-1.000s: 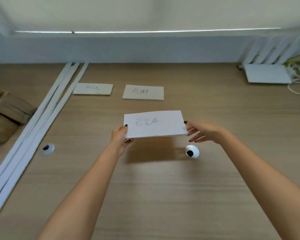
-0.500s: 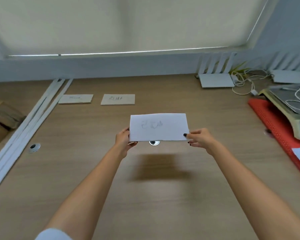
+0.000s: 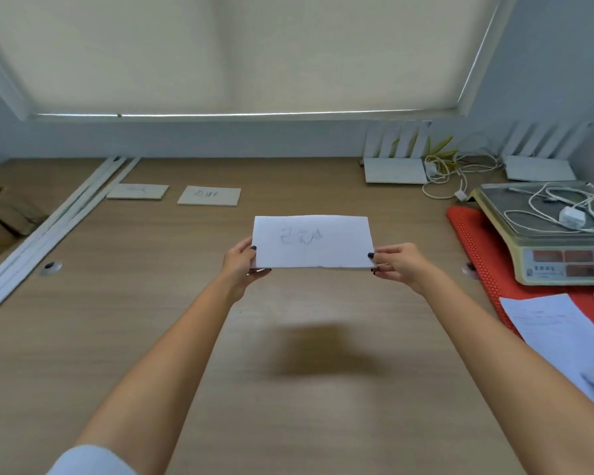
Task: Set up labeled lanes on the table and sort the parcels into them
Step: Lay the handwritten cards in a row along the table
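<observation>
Above the desk [image 3: 151, 337], seen from my head camera, my left hand [image 3: 240, 265] and right hand [image 3: 400, 264] pinch the side edges of a white label card [image 3: 312, 241], lifted clear, its shadow below; two label cards [image 3: 209, 195] lie far left.

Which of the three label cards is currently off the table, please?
The white card pinched by the left hand and right hand; the two beige cards lie flat farther back.
</observation>
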Demonstrator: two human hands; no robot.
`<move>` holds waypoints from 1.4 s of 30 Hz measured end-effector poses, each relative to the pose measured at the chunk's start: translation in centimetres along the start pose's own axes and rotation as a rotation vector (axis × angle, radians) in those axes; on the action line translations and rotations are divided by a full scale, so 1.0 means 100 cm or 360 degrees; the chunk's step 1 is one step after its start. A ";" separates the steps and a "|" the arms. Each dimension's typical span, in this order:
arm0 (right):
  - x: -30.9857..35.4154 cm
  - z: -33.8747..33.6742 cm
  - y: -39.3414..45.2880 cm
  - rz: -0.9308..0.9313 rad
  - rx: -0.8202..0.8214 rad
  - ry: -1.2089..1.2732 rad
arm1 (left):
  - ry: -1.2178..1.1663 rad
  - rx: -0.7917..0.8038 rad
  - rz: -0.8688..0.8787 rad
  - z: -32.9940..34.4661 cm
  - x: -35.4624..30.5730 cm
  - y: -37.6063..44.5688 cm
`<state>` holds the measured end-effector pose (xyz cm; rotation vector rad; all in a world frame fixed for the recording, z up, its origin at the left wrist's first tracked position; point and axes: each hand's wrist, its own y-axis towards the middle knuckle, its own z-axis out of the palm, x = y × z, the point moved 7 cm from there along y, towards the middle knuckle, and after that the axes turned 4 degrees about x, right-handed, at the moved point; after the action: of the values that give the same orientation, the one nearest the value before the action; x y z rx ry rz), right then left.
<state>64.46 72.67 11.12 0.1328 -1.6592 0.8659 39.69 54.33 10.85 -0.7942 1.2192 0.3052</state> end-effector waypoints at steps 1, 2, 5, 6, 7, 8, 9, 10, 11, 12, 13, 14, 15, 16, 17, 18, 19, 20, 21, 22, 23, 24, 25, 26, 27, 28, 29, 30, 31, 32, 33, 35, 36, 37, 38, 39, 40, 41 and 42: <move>-0.001 -0.003 0.000 0.0001 0.0009 0.0018 | 0.0004 -0.0008 -0.0001 0.003 0.001 -0.001; -0.002 -0.005 -0.001 0.0003 0.0018 0.0031 | 0.0011 -0.0021 -0.0010 0.005 0.003 -0.001; -0.006 -0.008 0.000 0.0008 0.0020 0.0048 | 0.0045 -0.0048 -0.0053 0.008 0.009 0.000; -0.007 -0.009 0.001 0.0010 0.0014 0.0057 | 0.0057 -0.0053 -0.0064 0.007 0.010 0.001; -0.008 -0.009 0.003 0.0013 0.0013 0.0068 | 0.0066 -0.0064 -0.0072 0.006 0.010 0.003; -0.008 -0.009 0.005 0.0017 0.0018 0.0080 | 0.0071 -0.0080 -0.0080 0.005 0.011 0.005; -0.008 -0.008 0.007 0.0021 0.0024 0.0087 | 0.0077 -0.0096 -0.0087 0.003 0.011 0.008; -0.009 -0.008 0.010 0.0025 0.0027 0.0088 | 0.0085 -0.0108 -0.0095 0.002 0.011 0.010; -0.009 -0.008 0.013 0.0027 0.0028 0.0085 | 0.0092 -0.0115 -0.0103 0.001 0.012 0.012; -0.010 -0.008 0.016 0.0027 0.0026 0.0079 | 0.0092 -0.0121 -0.0111 0.001 0.013 0.014; -0.011 -0.008 0.018 0.0025 0.0024 0.0070 | 0.0089 -0.0127 -0.0116 0.001 0.013 0.015; -0.012 -0.007 0.020 0.0024 0.0023 0.0054 | 0.0086 -0.0134 -0.0115 0.000 0.014 0.017; -0.012 -0.007 0.022 0.0027 0.0020 0.0027 | 0.0087 -0.0143 -0.0108 -0.001 0.014 0.018; -0.013 -0.007 0.024 0.0030 0.0015 -0.0006 | 0.0088 -0.0154 -0.0100 -0.001 0.015 0.019; -0.013 -0.007 0.027 0.0030 0.0009 -0.0035 | 0.0089 -0.0168 -0.0095 -0.002 0.015 0.021; -0.013 -0.006 0.030 0.0029 0.0004 -0.0050 | 0.0085 -0.0182 -0.0095 -0.003 0.015 0.023; -0.014 -0.006 0.033 0.0026 0.0001 -0.0049 | 0.0078 -0.0200 -0.0099 -0.004 0.016 0.025; -0.014 -0.005 0.036 0.0020 0.0000 -0.0036 | 0.0070 -0.0222 -0.0105 -0.004 0.017 0.027; -0.014 -0.004 0.040 0.0015 0.0003 -0.0017 | 0.0065 -0.0245 -0.0110 -0.005 0.017 0.029; -0.013 -0.003 0.044 0.0011 0.0005 0.0003 | 0.0064 -0.0267 -0.0113 -0.006 0.017 0.031; -0.013 -0.001 0.049 0.0010 0.0008 0.0026 | 0.0065 -0.0285 -0.0118 -0.007 0.018 0.034; -0.013 0.000 0.054 0.0012 0.0009 0.0053 | 0.0065 -0.0299 -0.0125 -0.008 0.019 0.038; -0.014 0.002 0.061 0.0019 0.0009 0.0084 | 0.0064 -0.0312 -0.0135 -0.011 0.021 0.042; -0.014 0.003 0.068 0.0030 0.0005 0.0113 | 0.0064 -0.0326 -0.0152 -0.013 0.024 0.046; -0.015 0.005 0.075 0.0044 -0.0003 0.0136 | 0.0066 -0.0339 -0.0170 -0.016 0.027 0.051; -0.015 0.006 0.084 0.0061 -0.0014 0.0152 | 0.0066 -0.0351 -0.0188 -0.019 0.031 0.056; -0.015 0.008 0.094 0.0078 -0.0028 0.0168 | 0.0063 -0.0362 -0.0207 -0.022 0.036 0.061; -0.015 0.010 0.104 0.0094 -0.0045 0.0185 | 0.0057 -0.0371 -0.0227 -0.025 0.042 0.067; -0.015 0.011 0.115 0.0109 -0.0065 0.0202 | 0.0052 -0.0380 -0.0250 -0.028 0.047 0.073; -0.014 0.013 0.127 0.0122 -0.0086 0.0214 | 0.0043 -0.0386 -0.0274 -0.030 0.052 0.081; -0.013 0.014 0.140 0.0133 -0.0110 0.0223 | 0.0035 -0.0394 -0.0296 -0.033 0.057 0.089; -0.012 0.017 0.169 0.0149 -0.0154 0.0245 | 0.0027 -0.0405 -0.0333 -0.038 0.066 0.108; -0.011 0.020 0.184 0.0158 -0.0170 0.0253 | 0.0029 -0.0410 -0.0347 -0.041 0.069 0.118; -0.010 0.023 0.199 0.0165 -0.0184 0.0261 | 0.0033 -0.0416 -0.0356 -0.042 0.072 0.129; -0.010 0.026 0.216 0.0175 -0.0200 0.0265 | 0.0039 -0.0422 -0.0362 -0.044 0.073 0.139; -0.011 0.029 0.232 0.0183 -0.0214 0.0266 | 0.0036 -0.0426 -0.0370 -0.046 0.074 0.149; -0.011 0.032 0.249 0.0194 -0.0228 0.0260 | 0.0016 -0.0426 -0.0382 -0.048 0.077 0.161; -0.012 0.035 0.267 0.0204 -0.0245 0.0256 | -0.0001 -0.0418 -0.0395 -0.050 0.079 0.173; -0.013 0.037 0.283 0.0217 -0.0263 0.0256 | -0.0002 -0.0413 -0.0411 -0.051 0.082 0.186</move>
<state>47.10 90.32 -3.24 -0.1619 -1.5942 0.8149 27.56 62.23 -4.33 -1.1642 1.0735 0.2545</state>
